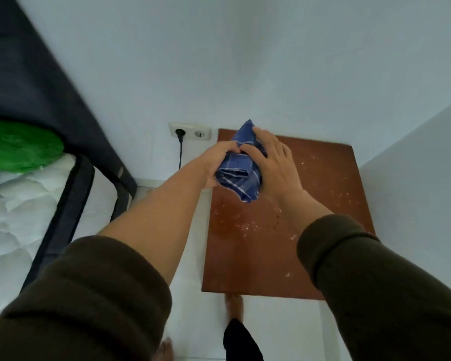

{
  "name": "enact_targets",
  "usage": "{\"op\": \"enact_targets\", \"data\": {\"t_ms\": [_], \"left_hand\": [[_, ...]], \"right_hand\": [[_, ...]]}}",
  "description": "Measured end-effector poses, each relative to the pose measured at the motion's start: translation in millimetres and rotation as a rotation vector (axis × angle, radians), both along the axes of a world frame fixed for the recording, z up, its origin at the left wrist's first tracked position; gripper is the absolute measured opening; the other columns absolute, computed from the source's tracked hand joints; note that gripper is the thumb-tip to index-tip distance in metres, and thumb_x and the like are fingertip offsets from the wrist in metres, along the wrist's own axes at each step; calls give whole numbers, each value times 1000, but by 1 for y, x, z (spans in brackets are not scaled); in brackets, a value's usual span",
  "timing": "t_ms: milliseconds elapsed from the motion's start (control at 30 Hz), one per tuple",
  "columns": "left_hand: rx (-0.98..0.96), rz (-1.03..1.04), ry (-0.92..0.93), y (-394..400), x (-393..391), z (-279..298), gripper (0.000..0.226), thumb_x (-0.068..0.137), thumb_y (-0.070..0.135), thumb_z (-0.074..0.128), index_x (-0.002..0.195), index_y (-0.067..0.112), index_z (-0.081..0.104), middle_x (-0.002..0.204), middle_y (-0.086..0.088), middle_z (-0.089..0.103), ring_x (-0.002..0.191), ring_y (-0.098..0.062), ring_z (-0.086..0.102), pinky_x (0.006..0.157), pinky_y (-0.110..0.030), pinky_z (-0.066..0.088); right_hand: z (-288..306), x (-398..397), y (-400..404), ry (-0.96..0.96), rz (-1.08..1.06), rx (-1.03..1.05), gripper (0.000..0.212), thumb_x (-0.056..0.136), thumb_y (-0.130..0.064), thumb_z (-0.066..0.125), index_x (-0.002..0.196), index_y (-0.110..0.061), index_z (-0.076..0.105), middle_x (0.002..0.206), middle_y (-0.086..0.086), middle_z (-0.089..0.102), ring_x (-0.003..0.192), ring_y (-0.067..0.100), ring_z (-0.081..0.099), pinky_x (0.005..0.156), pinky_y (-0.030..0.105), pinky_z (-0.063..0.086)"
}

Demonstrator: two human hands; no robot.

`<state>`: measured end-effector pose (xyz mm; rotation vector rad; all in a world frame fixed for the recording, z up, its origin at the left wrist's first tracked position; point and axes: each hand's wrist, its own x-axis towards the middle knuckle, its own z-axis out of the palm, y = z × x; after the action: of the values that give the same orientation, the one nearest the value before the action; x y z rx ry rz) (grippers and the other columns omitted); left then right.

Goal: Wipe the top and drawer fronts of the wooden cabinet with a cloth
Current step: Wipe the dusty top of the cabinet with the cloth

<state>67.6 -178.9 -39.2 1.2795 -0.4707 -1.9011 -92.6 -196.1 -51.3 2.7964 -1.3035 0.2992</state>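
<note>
White walls stood around the brown cabinet top point(266, 256), dotted with wet drops. You held the folded blue cloth point(238, 175) above it, your left hand point(219, 162) and right hand point(274, 165) closed around it. It looked soft and light; grip the thick middle.

The light is soft, cool and even, with only weak shadows. The glossy reddish-brown wooden cabinet top point(284, 230) shows small white glints of glare. The picture is a little soft overall. The wide lens bends the dark navy bed frame point(37, 82) and stretches the olive-brown sleeves point(84, 303) at the edges.
</note>
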Motion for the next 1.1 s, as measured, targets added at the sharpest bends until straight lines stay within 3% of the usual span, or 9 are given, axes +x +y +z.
{"op": "enact_targets", "data": {"t_ms": [100,200,267,333,467,567,633,767,1100], "left_hand": [[46,127,-10,-28,0,-5,42,91,42,46,113,9,61,94,-10,67,76,-26,63,70,-32,52],[152,340,-6,-53,-10,-24,53,94,52,36,99,7,63,91,-14,68,75,-28,64,64,-31,54],[245,431,-238,-65,-12,-48,51,94,52,33,99,9,61,98,-13,68,80,-29,66,64,-32,54],[317,390,-547,-67,-6,-73,47,95,45,31,106,10,60,108,-11,65,91,-29,65,72,-35,53],[319,-114,-1076,-54,6,-116,48,96,32,41,138,8,42,140,-16,47,125,-33,48,101,-36,41],[308,-285,-1065,-50,-2,-132,80,91,31,57,151,12,9,151,-13,33,135,-32,37,108,-38,35],[272,-390,-1083,-51,-8,-146,90,88,22,61,151,17,-2,146,-13,39,130,-32,43,104,-40,39],[269,-445,-1198,-51,-14,-156,98,86,11,61,150,27,-11,125,-11,56,108,-30,57,87,-40,47],[287,-471,-1270,-50,-11,-160,100,88,21,62,147,35,-17,105,-5,62,87,-23,59,78,-38,49]], "right_hand": [[-5,7,-49,14,127,-32,47,73,-32,73,115,-14,63,141,14,50,134,36,42,100,52,40],[-16,16,-91,58,220,91,37,82,-19,68,117,-9,61,140,11,51,139,32,36,109,49,32],[-25,22,-115,135,219,220,39,87,-16,63,125,-8,55,142,11,49,142,27,31,114,41,24],[-33,26,-135,190,151,304,42,87,-17,64,125,-8,50,135,14,51,132,32,42,106,39,33],[-56,41,-167,217,-28,344,44,86,-21,64,122,-8,43,112,16,60,98,37,60,76,39,47],[-77,60,-183,238,-68,281,44,90,-14,58,129,-8,40,112,18,61,97,39,61,74,41,49],[-91,71,-191,255,-80,252,44,93,-9,52,135,-9,39,117,19,60,103,39,60,80,43,49],[-112,84,-199,277,-105,195,40,98,-6,41,139,-8,40,127,22,54,113,40,55,90,45,46],[-130,100,-210,378,-94,190,30,99,-13,43,126,-12,56,129,18,45,107,38,56,88,41,46]]}}
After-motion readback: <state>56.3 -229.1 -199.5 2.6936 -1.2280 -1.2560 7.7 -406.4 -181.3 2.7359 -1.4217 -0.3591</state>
